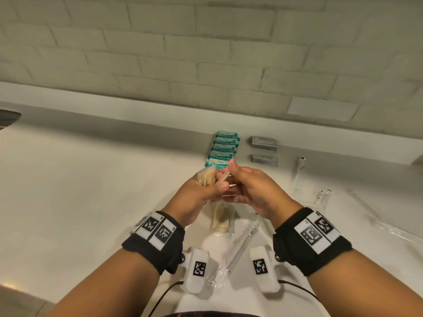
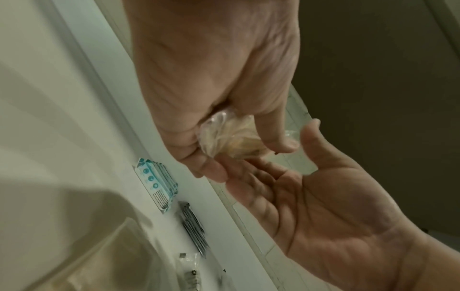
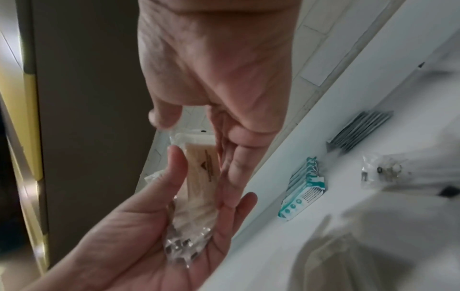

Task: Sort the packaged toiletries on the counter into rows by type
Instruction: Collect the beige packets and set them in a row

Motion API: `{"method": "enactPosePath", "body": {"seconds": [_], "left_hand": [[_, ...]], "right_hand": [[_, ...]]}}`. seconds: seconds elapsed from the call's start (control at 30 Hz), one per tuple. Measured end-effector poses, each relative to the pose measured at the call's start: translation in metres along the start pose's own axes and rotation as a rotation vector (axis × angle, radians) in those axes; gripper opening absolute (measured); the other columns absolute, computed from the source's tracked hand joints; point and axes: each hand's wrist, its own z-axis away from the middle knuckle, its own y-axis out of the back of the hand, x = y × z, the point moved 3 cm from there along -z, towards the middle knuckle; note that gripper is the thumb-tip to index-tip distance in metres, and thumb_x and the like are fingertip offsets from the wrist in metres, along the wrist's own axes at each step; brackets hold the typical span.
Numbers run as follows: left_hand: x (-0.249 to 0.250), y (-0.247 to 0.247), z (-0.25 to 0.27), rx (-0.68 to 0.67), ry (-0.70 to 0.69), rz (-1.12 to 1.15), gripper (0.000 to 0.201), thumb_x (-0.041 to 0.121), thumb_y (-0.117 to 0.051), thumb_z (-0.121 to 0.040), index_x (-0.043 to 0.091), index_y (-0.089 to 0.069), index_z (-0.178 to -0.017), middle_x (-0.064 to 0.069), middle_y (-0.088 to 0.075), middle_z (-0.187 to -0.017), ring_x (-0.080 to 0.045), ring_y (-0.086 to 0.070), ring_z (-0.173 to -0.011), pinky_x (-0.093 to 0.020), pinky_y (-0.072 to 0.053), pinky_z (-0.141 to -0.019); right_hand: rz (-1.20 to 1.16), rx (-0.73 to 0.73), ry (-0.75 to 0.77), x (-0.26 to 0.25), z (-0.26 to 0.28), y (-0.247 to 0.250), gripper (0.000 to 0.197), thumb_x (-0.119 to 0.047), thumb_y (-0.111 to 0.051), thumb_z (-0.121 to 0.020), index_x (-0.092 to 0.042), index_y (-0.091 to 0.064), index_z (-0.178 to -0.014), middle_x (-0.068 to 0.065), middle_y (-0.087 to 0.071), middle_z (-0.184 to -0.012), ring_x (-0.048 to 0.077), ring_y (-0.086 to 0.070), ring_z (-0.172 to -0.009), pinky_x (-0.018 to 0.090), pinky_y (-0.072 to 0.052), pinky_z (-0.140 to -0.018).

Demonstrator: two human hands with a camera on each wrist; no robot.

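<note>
Both hands are raised over the white counter point(image 1: 103, 179). My left hand point(image 1: 212, 187) grips a beige packet in clear wrap point(image 1: 207, 177). In the left wrist view the left hand point(image 2: 239, 155) closes thumb and fingers round the packet point(image 2: 229, 137). My right hand point(image 1: 231, 177) pinches a thin beige edge beside it. In the right wrist view the right hand point(image 3: 196, 141) touches the top of the packet point(image 3: 199, 177), thumb on one side, fingers on the other. A row of teal packets point(image 1: 223, 148) lies by the back ledge.
Two stacks of grey sachets point(image 1: 263, 141) point(image 1: 264, 160) sit right of the teal row. Clear-wrapped slim items point(image 1: 299, 175) point(image 1: 322, 195) lie further right. Another beige packet point(image 1: 220, 219) and a clear-wrapped stick point(image 1: 242, 245) rest on the counter under my wrists. A tiled wall rises behind.
</note>
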Motion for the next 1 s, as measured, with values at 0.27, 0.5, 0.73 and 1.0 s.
{"method": "enactPosePath", "body": {"seconds": [0.27, 0.5, 0.73, 1.0], "left_hand": [[-0.005, 0.01, 0.003, 0.236, -0.055, 0.002, 0.02, -0.01, -0.063, -0.082, 0.009, -0.058, -0.09, -0.007, -0.067, -0.086, -0.022, -0.066, -0.076, -0.028, -0.056, -0.061], [-0.005, 0.013, 0.003, 0.285, -0.053, -0.06, 0.025, -0.012, -0.064, -0.081, 0.01, -0.058, -0.091, -0.004, -0.068, -0.083, -0.018, -0.068, -0.073, -0.027, -0.056, -0.063], [-0.008, 0.028, 0.006, 0.326, 0.079, 0.192, 0.023, 0.003, -0.048, -0.093, 0.006, -0.055, -0.115, -0.013, -0.067, -0.099, -0.028, -0.067, -0.087, -0.035, -0.06, -0.071], [-0.011, 0.035, 0.01, 0.355, 0.05, 0.156, 0.016, -0.002, -0.056, -0.091, 0.007, -0.063, -0.103, -0.013, -0.071, -0.096, -0.022, -0.072, -0.081, -0.037, -0.057, -0.079]], "right_hand": [[0.095, 0.115, 0.038, -0.012, -0.008, 0.018, 0.021, 0.001, -0.05, -0.095, -0.007, -0.064, -0.108, 0.018, -0.07, -0.101, 0.022, -0.068, -0.074, 0.024, -0.059, -0.06], [0.423, 0.297, 0.049, -0.019, -0.012, 0.032, 0.015, -0.01, -0.072, -0.082, 0.004, -0.067, -0.087, 0.009, -0.066, -0.071, 0.016, -0.058, -0.058, 0.026, -0.048, -0.053], [1.063, 0.221, -0.026, -0.012, -0.027, 0.032, 0.013, -0.022, -0.062, -0.092, -0.01, -0.066, -0.089, 0.001, -0.061, -0.081, 0.009, -0.052, -0.065, 0.023, -0.042, -0.06], [1.31, 0.059, -0.002, 0.027, -0.048, 0.006, 0.008, -0.028, -0.061, -0.091, -0.024, -0.068, -0.092, -0.007, -0.064, -0.089, 0.013, -0.058, -0.082, 0.024, -0.043, -0.068]]}}
